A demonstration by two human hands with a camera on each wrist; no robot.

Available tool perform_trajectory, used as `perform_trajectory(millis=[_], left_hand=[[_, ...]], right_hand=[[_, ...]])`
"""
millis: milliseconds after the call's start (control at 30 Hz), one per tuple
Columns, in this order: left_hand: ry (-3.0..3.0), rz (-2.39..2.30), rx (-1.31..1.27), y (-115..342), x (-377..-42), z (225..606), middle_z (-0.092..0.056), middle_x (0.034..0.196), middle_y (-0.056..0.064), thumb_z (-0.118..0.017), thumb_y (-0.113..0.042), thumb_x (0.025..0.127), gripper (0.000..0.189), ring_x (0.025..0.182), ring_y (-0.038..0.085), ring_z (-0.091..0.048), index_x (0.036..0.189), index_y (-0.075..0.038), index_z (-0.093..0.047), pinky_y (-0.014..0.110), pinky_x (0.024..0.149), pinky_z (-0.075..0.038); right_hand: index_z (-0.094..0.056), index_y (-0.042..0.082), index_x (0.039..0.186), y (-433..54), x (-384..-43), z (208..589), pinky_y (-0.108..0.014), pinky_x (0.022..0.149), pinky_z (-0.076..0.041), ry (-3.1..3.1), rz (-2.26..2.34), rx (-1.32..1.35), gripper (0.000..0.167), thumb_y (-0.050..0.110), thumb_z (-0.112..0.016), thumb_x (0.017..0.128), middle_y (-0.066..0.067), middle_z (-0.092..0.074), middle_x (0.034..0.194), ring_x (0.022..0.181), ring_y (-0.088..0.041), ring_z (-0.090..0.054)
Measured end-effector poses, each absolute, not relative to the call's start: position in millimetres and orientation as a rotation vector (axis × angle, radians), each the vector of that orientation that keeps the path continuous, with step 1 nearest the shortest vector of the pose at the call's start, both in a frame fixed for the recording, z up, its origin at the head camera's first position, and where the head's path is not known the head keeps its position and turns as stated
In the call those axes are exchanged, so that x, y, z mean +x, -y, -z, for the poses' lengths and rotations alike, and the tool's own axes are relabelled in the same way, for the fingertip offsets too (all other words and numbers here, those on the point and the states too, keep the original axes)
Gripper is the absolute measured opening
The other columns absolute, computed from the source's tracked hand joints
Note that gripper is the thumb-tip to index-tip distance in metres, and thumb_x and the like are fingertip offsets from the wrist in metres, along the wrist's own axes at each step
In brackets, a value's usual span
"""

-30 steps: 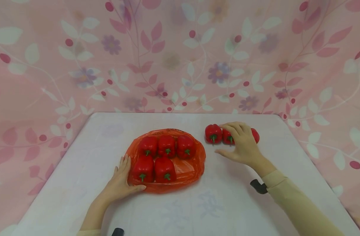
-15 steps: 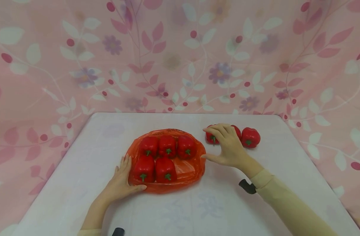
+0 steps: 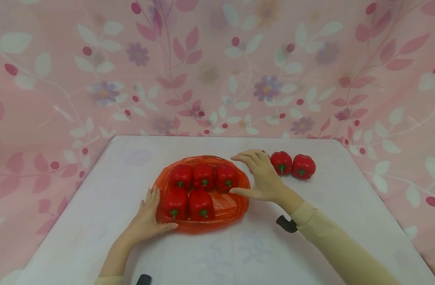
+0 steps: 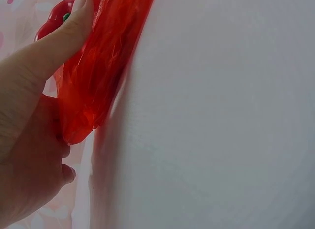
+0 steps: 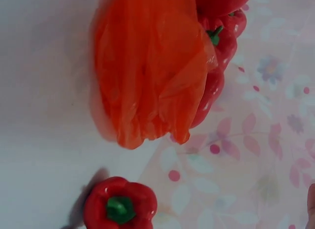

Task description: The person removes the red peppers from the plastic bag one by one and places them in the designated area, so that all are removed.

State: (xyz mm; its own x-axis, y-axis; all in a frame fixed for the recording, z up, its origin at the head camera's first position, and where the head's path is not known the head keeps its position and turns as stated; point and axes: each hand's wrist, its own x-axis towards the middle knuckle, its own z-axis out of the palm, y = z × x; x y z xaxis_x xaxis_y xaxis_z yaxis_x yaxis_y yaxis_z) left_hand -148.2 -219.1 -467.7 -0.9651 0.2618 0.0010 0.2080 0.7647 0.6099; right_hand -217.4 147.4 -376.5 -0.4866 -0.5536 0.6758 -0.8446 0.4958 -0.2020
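An orange plastic bag lies wide open on the table, with red bell peppers inside: three at the back, two in front. My left hand rests against the bag's left side, its fingers along the edge and its thumb across the front rim. Over the bag's right edge, my right hand hovers with thumb and fingers spread and nothing between them. Behind that hand a loose bell pepper is almost wholly hidden. Two more, a middle pepper and a right-hand pepper, stand beside it.
The white-covered table ends at a pink floral cloth hung behind and at the sides. A black piece shows by the right wrist, and another black piece by the left forearm.
My right hand has moved left from above the loose peppers to the bag's right edge, uncovering the two right-hand peppers. The left hand has stayed at the bag.
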Motion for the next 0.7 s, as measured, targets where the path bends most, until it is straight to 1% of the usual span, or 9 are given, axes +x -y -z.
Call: perform_trajectory(millis=[167, 367, 600, 700], left_hand=[[-2.862, -0.989, 0.37, 219.5, -147.1, 467.5, -0.001, 0.158, 0.024, -0.08, -0.055, 0.068, 0.126, 0.144, 0.041, 0.007, 0.15, 0.008, -0.01, 0.064, 0.111, -0.001], [-2.875, -0.995, 0.393, 219.2, -146.7, 467.7, -0.001, 0.158, 0.026, -0.08, -0.055, 0.069, 0.124, 0.143, 0.043, 0.006, 0.149, 0.01, -0.011, 0.065, 0.11, -0.002], [-2.87, -0.996, 0.389, 219.5, -147.4, 468.6, -0.001, 0.158, 0.024, -0.08, -0.055, 0.069, 0.125, 0.144, 0.042, 0.006, 0.15, 0.009, -0.01, 0.065, 0.11, -0.001], [-2.872, -0.991, 0.394, 219.4, -147.3, 468.8, 0.0, 0.158, 0.024, -0.08, -0.056, 0.069, 0.125, 0.144, 0.041, 0.007, 0.15, 0.009, -0.01, 0.065, 0.111, -0.001]], right_hand=[[-0.053, 0.009, 0.128, -138.3, -217.1, 374.4, -0.048, 0.094, -0.036, 2.244, -0.728, 1.178, 0.076, 0.065, -0.066, 0.077, -0.005, -0.054, 0.126, 0.115, -0.026, -0.044], [-0.052, 0.01, 0.129, -129.7, -216.7, 373.3, -0.048, 0.095, -0.037, 2.282, -0.731, 1.194, 0.076, 0.058, -0.073, 0.074, -0.005, -0.054, 0.125, 0.115, -0.025, -0.044], [-0.052, 0.012, 0.129, -115.1, -218.1, 375.8, -0.044, 0.096, -0.036, 2.295, -0.745, 1.25, 0.076, 0.063, -0.07, 0.075, -0.002, -0.055, 0.121, 0.117, -0.023, -0.043], [-0.051, 0.014, 0.13, -109.3, -218.0, 377.3, -0.043, 0.096, -0.036, 2.333, -0.727, 1.261, 0.077, 0.062, -0.071, 0.074, -0.001, -0.054, 0.121, 0.117, -0.021, -0.042]])
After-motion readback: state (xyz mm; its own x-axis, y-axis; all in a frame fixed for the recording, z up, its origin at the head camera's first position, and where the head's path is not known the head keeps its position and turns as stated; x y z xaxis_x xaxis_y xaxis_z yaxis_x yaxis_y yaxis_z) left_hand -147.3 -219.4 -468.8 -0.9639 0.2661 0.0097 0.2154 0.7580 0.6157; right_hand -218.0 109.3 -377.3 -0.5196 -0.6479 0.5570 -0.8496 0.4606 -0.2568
